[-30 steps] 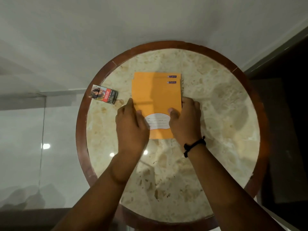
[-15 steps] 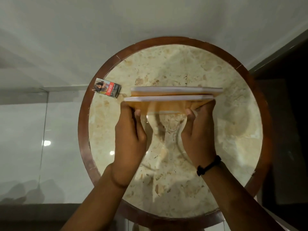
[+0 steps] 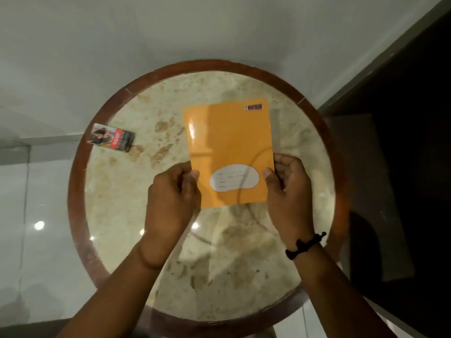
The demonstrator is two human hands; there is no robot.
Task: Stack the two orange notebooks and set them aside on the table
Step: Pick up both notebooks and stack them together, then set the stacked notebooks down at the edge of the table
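The two orange notebooks [image 3: 229, 147] lie as one squared stack, cover up, over the middle of the round marble table [image 3: 127, 191]. Only the top cover shows, with a white oval label near its lower edge. My left hand [image 3: 173, 198] pinches the stack's lower left edge, thumb on the cover. My right hand [image 3: 288, 191], with a black band at the wrist, pinches the lower right edge the same way. Whether the stack rests on the table or hovers just above it, I cannot tell.
A small red and black printed box [image 3: 111, 137] lies at the table's left rim. The table has a dark wooden rim [image 3: 78, 167]. A pale glossy floor surrounds it, and a dark area lies to the right.
The stack, held on edge half a second ago, is laid flat again with its cover up. The two covers, offset a second ago, now line up as one.
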